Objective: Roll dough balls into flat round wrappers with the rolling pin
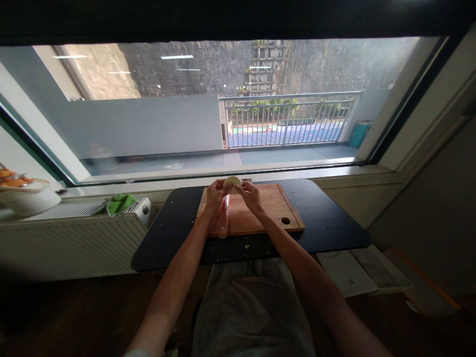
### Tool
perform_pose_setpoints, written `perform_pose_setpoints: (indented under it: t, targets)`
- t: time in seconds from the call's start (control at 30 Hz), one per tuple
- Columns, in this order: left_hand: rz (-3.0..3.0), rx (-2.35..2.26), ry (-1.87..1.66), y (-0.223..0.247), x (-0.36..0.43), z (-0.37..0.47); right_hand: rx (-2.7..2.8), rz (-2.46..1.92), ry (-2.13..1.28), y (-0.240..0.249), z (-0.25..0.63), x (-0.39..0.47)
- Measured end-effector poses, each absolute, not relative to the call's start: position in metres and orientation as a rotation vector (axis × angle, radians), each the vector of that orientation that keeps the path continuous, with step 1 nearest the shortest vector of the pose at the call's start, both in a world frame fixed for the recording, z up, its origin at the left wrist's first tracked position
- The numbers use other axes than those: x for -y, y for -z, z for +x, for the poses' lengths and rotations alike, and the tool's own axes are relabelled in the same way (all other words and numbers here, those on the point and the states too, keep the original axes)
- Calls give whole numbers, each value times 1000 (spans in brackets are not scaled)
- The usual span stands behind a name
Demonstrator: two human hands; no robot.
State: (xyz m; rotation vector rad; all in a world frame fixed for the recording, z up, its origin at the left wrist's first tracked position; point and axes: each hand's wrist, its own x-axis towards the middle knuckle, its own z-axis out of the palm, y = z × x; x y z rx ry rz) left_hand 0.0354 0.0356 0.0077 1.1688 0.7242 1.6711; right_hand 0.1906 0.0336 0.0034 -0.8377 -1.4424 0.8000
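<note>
Both hands hold a round, pale yellow piece [233, 184] above the far side of the wooden cutting board [256, 213]. Its exact kind is hard to make out. My left hand [216, 192] grips it from the left, fingers curled round its edge. From the right, my right hand [250, 194] pinches the same piece. Below my left hand a knife [223, 220] lies on the board, its reddish handle toward me and its far end partly covered by the hand.
The board rests on a black table [327, 223] sprinkled with small pale crumbs. Behind it runs a window sill [297, 174]. On the left, a radiator [74, 243] carries a green cloth [121, 203], with a white pot [29, 198] at the far left.
</note>
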Motion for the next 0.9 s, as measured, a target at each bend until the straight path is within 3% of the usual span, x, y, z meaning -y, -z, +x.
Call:
perform_pose_setpoints:
  t: [0.27,0.53,0.9]
  targets:
    - [1335,-715,-1543,-14,-26,40,1501,-924,-526,-13,204,-23]
    - [1379,-763,-1547,-16,-25,35,1535,-809,-707,-12,205,-30]
    - [1491,-832,-1493,-14,-18,42,1514,-905,-509,-12,205,-31]
